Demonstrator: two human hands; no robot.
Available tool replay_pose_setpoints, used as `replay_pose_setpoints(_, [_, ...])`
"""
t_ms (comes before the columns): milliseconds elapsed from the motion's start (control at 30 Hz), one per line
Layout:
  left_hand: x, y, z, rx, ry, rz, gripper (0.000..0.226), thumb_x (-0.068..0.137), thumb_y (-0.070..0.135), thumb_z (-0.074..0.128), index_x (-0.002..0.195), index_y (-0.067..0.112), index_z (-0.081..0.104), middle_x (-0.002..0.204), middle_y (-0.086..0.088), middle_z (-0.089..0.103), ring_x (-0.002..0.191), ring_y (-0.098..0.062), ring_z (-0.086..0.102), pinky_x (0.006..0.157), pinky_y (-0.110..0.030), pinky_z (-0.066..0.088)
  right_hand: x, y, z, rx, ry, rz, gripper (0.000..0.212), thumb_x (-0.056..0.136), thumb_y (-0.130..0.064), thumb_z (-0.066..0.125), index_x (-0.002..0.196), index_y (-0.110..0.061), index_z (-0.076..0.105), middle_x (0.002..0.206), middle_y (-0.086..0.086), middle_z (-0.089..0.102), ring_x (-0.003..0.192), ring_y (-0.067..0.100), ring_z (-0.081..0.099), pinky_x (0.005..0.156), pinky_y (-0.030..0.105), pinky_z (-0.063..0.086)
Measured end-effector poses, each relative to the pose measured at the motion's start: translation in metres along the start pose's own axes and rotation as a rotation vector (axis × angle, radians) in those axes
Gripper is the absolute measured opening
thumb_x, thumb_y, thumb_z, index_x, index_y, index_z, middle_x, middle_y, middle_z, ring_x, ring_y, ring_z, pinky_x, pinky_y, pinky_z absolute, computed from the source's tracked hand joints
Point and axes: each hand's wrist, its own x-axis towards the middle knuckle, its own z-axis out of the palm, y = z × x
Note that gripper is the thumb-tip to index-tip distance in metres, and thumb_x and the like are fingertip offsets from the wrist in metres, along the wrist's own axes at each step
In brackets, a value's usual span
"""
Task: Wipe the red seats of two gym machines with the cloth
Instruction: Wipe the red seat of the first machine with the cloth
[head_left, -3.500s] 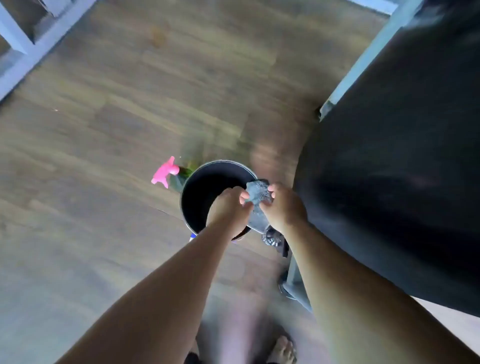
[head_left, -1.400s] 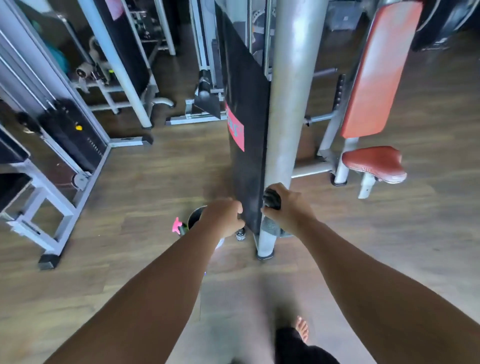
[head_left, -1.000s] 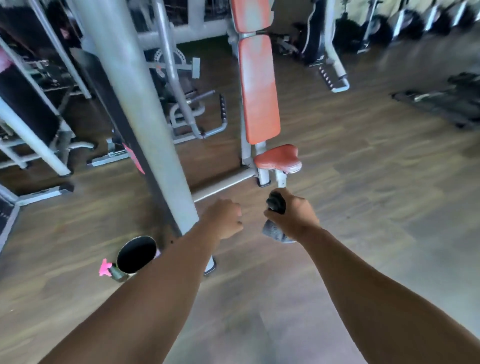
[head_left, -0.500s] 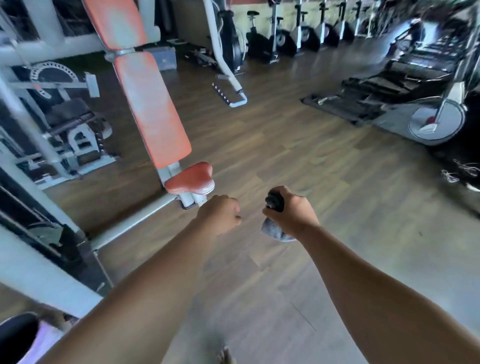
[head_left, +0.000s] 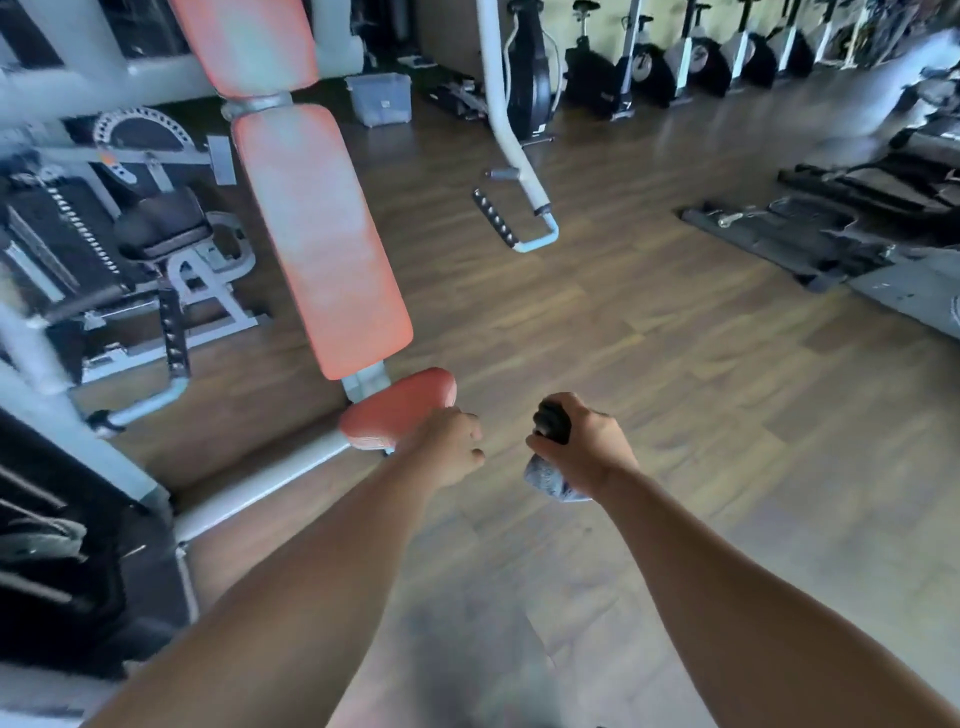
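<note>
Head camera: the right hand has its grip closed tight round a bunched grey cloth, whose tail hangs below the fist over the wooden floor. The left hand, fingers curled on nothing, overlaps the red seat, which lies left of the cloth and apart from it.

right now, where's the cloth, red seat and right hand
cloth (head_left: 546, 475), head view, grey wad below the fist
red seat (head_left: 387, 409), head view, pad top
right hand (head_left: 587, 444), head view, back of hand
</note>
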Motion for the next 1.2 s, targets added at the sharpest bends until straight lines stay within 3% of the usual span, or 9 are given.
replay_pose_setpoints(67, [0.032,-0.014,-0.008,0.019,-0.004,-0.072,0.013,0.093,0.029,0.06,0.105,0.027,0.065,0.1,0.005,0.057,0.088,-0.019,0.059,0.063,-0.026,0.041,0.047,-0.003,0.011,0.003,-0.051,-0.026,0.05,0.078,-0.045,0.076,0.124,-0.038,0.058,0.105,-0.001,0.072,0.098,0.024,0.067,0.082,0.033,0.055])
replay_pose_setpoints(133, [0.064,-0.03,-0.013,-0.001,-0.028,-0.152,0.003,0.094,0.033,0.059,0.096,0.033,0.062,0.098,0.009,0.057,0.09,-0.019,0.059,0.074,-0.026,0.05,0.096,-0.006,0.023,-0.001,-0.106,-0.065,0.049,0.079,-0.044,0.077,0.124,-0.037,0.059,0.104,-0.002,0.071,0.099,0.023,0.066,0.08,0.029,0.054])
replay_pose_setpoints(300, [0.118,-0.059,-0.032,-0.076,-0.012,-0.36,0.043,0.091,0.02,0.062,0.063,0.027,0.031,0.098,0.008,0.038,0.088,-0.022,0.037,0.076,-0.03,0.039,0.204,-0.015,0.052,-0.029,-0.288,-0.171,0.037,0.085,-0.038,0.075,0.118,-0.034,0.058,0.094,-0.008,0.062,0.092,0.018,0.062,0.058,0.006,0.037])
replay_pose_setpoints(400, [0.146,-0.087,-0.033,-0.157,-0.033,-0.446,0.009,0.095,0.027,0.061,0.091,0.023,0.068,0.104,0.006,0.059,0.104,-0.023,0.058,0.082,-0.027,0.039,0.255,-0.026,0.076,-0.038,-0.375,-0.213,0.05,0.08,-0.043,0.077,0.125,-0.031,0.059,0.107,-0.002,0.073,0.102,0.022,0.068,0.078,0.023,0.048])
replay_pose_setpoints(500, [0.164,-0.113,-0.021,-0.219,-0.008,-0.503,0.036,0.093,0.038,0.065,0.127,0.027,0.068,0.126,0.005,0.068,0.123,-0.02,0.061,0.094,-0.032,0.051,0.29,-0.032,0.104,-0.045,-0.442,-0.254,0.056,0.071,-0.06,0.071,0.12,-0.04,0.053,0.108,-0.009,0.074,0.102,0.019,0.07,0.086,0.034,0.056])
replay_pose_setpoints(800, [0.231,-0.159,0.038,-0.48,-0.063,-0.426,0.051,0.083,0.047,0.074,0.127,0.023,0.068,0.127,0.003,0.071,0.113,-0.022,0.067,0.093,-0.042,0.057,0.351,-0.027,0.191,-0.016,-0.543,-0.152,0.052,0.077,-0.057,0.078,0.118,-0.033,0.057,0.107,-0.002,0.073,0.101,0.022,0.068,0.088,0.035,0.055])
replay_pose_setpoints(933, [0.258,-0.171,0.074,-0.638,-0.025,-0.407,0.038,0.082,0.042,0.077,0.116,0.028,0.07,0.097,0.014,0.072,0.095,-0.017,0.07,0.078,-0.033,0.054,0.369,-0.008,0.23,-0.001,-0.619,-0.094,0.059,0.077,-0.065,0.073,0.123,-0.033,0.055,0.112,0.0,0.071,0.103,0.023,0.064,0.088,0.035,0.053])
replay_pose_setpoints(1100, [0.298,-0.189,0.131,-0.784,0.079,-0.58,0.008,0.094,0.025,0.068,0.092,0.02,0.063,0.079,0.007,0.062,0.072,-0.014,0.057,0.058,-0.022,0.034,0.397,0.024,0.287,0.05,-0.673,-0.046,0.018,0.084,-0.042,0.056,0.093,-0.027,0.06,0.09,-0.004,0.065,0.091,0.022,0.063,0.07,0.029,0.042])
replay_pose_setpoints(1200, [0.32,-0.199,0.17,-0.902,0.116,-0.733,0.013,0.095,0.03,0.067,0.101,0.018,0.066,0.086,-0.002,0.069,0.08,-0.024,0.064,0.061,-0.029,0.041,0.411,0.049,0.319,0.028,-0.654,-0.072,0.014,0.083,-0.03,0.048,0.091,-0.026,0.059,0.087,0.0,0.065,0.085,0.025,0.061,0.065,0.031,0.037])
